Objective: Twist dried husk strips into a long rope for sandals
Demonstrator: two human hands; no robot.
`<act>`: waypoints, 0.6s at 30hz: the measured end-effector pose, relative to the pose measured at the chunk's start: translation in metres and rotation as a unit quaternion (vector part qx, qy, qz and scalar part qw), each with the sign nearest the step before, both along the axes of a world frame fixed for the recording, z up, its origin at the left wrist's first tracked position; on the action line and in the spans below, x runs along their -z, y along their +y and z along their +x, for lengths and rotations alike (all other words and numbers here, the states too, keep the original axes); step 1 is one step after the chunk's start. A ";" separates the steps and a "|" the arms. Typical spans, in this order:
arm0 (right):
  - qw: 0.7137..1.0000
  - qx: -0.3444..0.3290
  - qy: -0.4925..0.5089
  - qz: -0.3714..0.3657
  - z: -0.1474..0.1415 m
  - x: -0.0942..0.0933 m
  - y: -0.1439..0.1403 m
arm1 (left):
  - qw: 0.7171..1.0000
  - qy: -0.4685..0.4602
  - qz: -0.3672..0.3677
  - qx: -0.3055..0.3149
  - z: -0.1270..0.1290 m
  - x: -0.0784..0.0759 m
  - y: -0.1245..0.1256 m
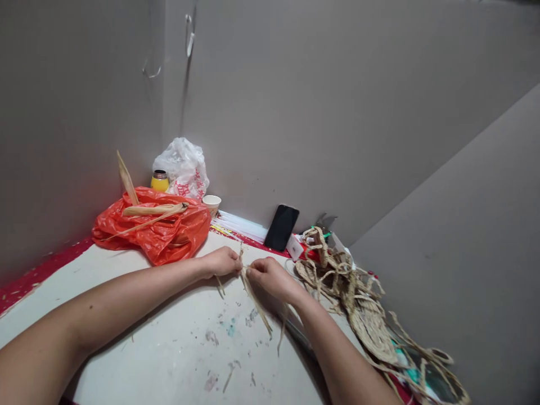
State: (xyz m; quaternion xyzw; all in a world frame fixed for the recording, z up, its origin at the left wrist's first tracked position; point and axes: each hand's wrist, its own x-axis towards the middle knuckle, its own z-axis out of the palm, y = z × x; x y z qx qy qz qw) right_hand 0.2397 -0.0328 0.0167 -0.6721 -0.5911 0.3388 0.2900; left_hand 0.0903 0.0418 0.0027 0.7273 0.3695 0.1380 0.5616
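Observation:
Both of my hands meet over the middle of the white board. My left hand (223,262) is closed in a pinch on dry straw strands (256,304), and a short twisted end sticks up above its fingertips. Close beside it, my right hand (270,275) pinches the same strands, its thumb and forefinger near the left fingertips. Loose ends hang down between and below the hands toward the board. The fingertips partly hide how the strands cross.
A red plastic bag (156,230) with dry husk leaves (154,210) lies at left. Behind are a white bag (183,166), a yellow jar (159,181) and a paper cup (211,203). A phone (282,227) leans on the wall. Braided straw pieces (371,326) pile up at right.

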 end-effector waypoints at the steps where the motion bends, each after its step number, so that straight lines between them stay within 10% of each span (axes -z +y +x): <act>1: 1.000 -0.004 0.003 -0.014 0.000 -0.003 -0.002 | 1.000 -0.003 -0.002 -0.004 0.000 0.000 -0.001; 12: 0.992 -0.052 0.055 -0.102 -0.031 0.007 -0.012 | 0.995 -0.039 -0.088 -0.002 0.000 -0.002 -0.004; 18: 0.991 -0.064 0.077 -0.092 -0.012 -0.018 -0.015 | 0.984 -0.084 -0.155 0.018 -0.004 -0.005 -0.002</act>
